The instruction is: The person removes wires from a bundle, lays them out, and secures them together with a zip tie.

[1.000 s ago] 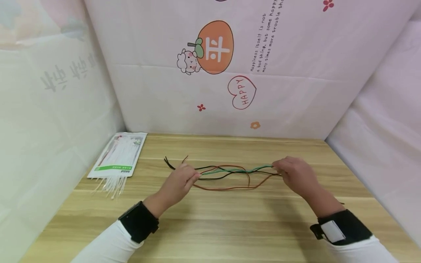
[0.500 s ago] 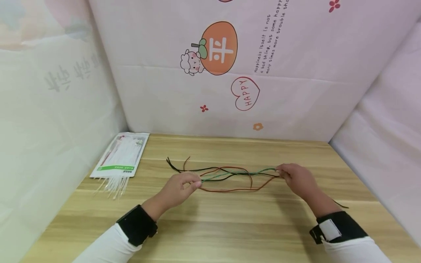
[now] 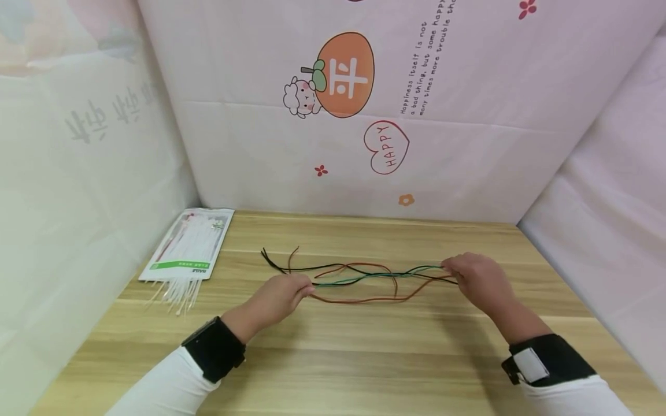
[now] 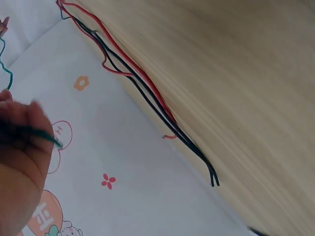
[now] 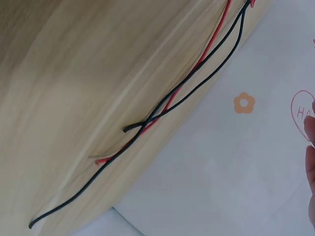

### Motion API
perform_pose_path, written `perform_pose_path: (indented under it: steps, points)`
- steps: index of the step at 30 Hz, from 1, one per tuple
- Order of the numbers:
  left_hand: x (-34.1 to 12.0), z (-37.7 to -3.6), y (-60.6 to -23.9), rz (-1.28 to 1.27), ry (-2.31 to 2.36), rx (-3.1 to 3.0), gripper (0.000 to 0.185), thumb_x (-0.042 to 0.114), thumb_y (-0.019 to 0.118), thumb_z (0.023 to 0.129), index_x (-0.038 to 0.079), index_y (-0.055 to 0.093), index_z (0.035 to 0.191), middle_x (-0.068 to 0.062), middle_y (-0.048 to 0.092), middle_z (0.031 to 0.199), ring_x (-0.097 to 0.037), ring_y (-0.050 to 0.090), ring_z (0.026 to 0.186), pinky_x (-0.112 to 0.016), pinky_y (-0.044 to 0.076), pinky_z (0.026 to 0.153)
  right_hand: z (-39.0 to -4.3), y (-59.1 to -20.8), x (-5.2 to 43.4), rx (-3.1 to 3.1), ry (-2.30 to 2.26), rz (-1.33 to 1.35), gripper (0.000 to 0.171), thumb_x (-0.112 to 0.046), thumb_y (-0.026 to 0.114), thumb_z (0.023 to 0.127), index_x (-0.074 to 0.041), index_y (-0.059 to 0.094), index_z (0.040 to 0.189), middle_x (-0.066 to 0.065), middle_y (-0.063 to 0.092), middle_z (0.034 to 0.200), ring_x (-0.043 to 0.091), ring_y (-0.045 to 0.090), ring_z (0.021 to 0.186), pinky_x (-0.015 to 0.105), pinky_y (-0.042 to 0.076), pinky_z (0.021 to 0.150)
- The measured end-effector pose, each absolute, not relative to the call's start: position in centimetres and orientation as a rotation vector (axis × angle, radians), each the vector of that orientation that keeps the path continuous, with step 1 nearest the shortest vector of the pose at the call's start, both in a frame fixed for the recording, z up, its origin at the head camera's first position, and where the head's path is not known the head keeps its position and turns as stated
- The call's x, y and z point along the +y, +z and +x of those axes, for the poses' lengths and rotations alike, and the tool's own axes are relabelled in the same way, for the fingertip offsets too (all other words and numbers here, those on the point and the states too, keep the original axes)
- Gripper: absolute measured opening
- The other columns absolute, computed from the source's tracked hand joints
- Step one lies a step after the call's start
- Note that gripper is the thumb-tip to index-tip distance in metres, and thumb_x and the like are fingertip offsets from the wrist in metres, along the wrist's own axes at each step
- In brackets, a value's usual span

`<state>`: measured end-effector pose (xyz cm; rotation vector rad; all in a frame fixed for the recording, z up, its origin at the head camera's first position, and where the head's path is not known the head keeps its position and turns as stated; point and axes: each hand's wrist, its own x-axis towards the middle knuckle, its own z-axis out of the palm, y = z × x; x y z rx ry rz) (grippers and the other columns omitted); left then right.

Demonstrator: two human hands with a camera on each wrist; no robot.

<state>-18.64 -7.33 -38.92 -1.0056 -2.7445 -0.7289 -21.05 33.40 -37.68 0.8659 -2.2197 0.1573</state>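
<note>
A green wire (image 3: 333, 285) stretches between my two hands over the table. My left hand (image 3: 281, 297) pinches it near its left end, and in the left wrist view a short green end sticks out past that hand's fingers (image 4: 37, 115). At the other side my right hand (image 3: 481, 283) pinches the same wire between thumb and fingertips. Several black wires (image 3: 319, 267) and red wires (image 3: 354, 301) lie loosely crossed below and behind it. Their right-hand ends, black wires (image 5: 197, 86) and a red wire (image 5: 219, 32), lie on the wood in the right wrist view.
At the back left lies a clear bag (image 3: 179, 265) with a green stripe, white zip ties (image 3: 179, 292) poking out of its near end. White printed cloth (image 3: 250, 156) walls the wooden table (image 3: 354, 358) at the back and sides.
My right hand has shifted a little to the right, and my left hand has come slightly nearer and left. The green wire has moved with them; the left finger and thumb briefly spread, then closed again.
</note>
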Motion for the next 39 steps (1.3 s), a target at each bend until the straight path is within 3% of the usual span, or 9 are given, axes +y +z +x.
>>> perform_pose_path:
  steps: [5,8,11,16,23,26,29,31,39]
  points:
    - [-7.9,-19.3,-38.8,-0.955,-0.469,-2.678,0.023,0.014,0.061,0.094,0.013,0.054,0.073,0.006,0.050,0.064,-0.007,0.047,0.056,-0.022,0.044,0.054,-21.2,-37.7,33.0,-2.067,0.115,0.966,0.043,-0.021,0.037,0.106,-0.006,0.068,0.081,0.005,0.058,0.065,0.023,0.056,0.056,0.039,0.047,0.049]
    - [-8.3,-19.7,-38.8,-0.912,-0.370,-2.664,0.019,0.012,0.063,0.092,0.011,0.057,0.075,0.002,0.061,0.070,-0.012,0.059,0.063,-0.025,0.050,0.058,-21.1,-37.8,32.6,-2.009,0.128,1.035,0.020,0.001,0.051,0.089,-0.005,0.067,0.080,0.005,0.056,0.063,0.023,0.054,0.055,0.040,0.045,0.050]
    - [-8.9,-19.9,-38.8,-0.875,-0.349,-2.731,0.013,0.010,0.063,0.093,0.010,0.061,0.080,-0.002,0.067,0.080,-0.016,0.064,0.070,-0.028,0.052,0.061,-20.9,-38.0,32.2,-2.008,0.135,1.087,0.019,0.008,0.056,0.077,-0.005,0.068,0.081,0.005,0.061,0.067,0.023,0.057,0.058,0.041,0.047,0.053]
    - [-9.5,-19.7,-38.3,-0.925,-0.356,-2.856,0.019,0.010,0.059,0.095,0.008,0.068,0.111,-0.005,0.071,0.101,-0.019,0.068,0.083,-0.033,0.054,0.070,-20.6,-37.6,31.5,-1.991,0.086,1.106,0.041,-0.009,0.034,0.103,-0.006,0.068,0.082,0.004,0.064,0.070,0.021,0.059,0.060,0.037,0.045,0.051]
    - [-10.0,-19.5,-37.8,-1.135,-0.306,-2.755,0.031,-0.002,0.058,0.092,0.010,0.069,0.119,-0.005,0.070,0.113,-0.022,0.067,0.101,-0.035,0.054,0.081,-20.7,-36.8,31.7,-1.968,0.053,1.109,0.051,-0.022,0.027,0.108,-0.007,0.068,0.080,0.002,0.062,0.068,0.019,0.057,0.060,0.036,0.043,0.050]
    - [-10.1,-19.6,-37.8,-1.155,-0.248,-2.743,0.035,-0.006,0.058,0.090,0.013,0.070,0.118,-0.004,0.071,0.109,-0.021,0.068,0.097,-0.034,0.055,0.077,-20.9,-37.0,31.7,-1.999,0.061,1.127,0.037,-0.010,0.038,0.103,-0.007,0.068,0.082,0.002,0.062,0.069,0.019,0.057,0.060,0.036,0.044,0.051]
    - [-10.2,-19.7,-37.8,-1.146,-0.239,-2.802,0.038,-0.007,0.055,0.092,0.011,0.067,0.123,-0.008,0.069,0.114,-0.024,0.065,0.102,-0.037,0.054,0.082,-21.2,-37.3,31.9,-2.041,0.068,1.117,0.019,0.009,0.055,0.083,-0.005,0.069,0.084,0.004,0.064,0.070,0.020,0.058,0.061,0.037,0.046,0.052]
    - [-10.2,-19.9,-37.7,-1.123,-0.251,-2.838,0.037,-0.007,0.054,0.093,0.008,0.065,0.124,-0.011,0.066,0.118,-0.027,0.063,0.108,-0.040,0.052,0.087,-21.3,-37.5,32.1,-2.066,0.074,1.067,0.027,0.015,0.061,0.069,-0.005,0.070,0.086,0.005,0.064,0.072,0.022,0.060,0.062,0.038,0.047,0.053]
    - [-10.2,-22.1,-38.0,-1.100,-0.324,-2.814,0.030,-0.013,0.057,0.088,0.001,0.068,0.112,-0.013,0.068,0.111,-0.028,0.064,0.105,-0.039,0.051,0.089,-21.9,-38.4,32.6,-2.195,0.089,0.924,0.022,0.006,0.075,0.068,-0.007,0.072,0.086,0.005,0.066,0.073,0.024,0.062,0.064,0.038,0.050,0.053]
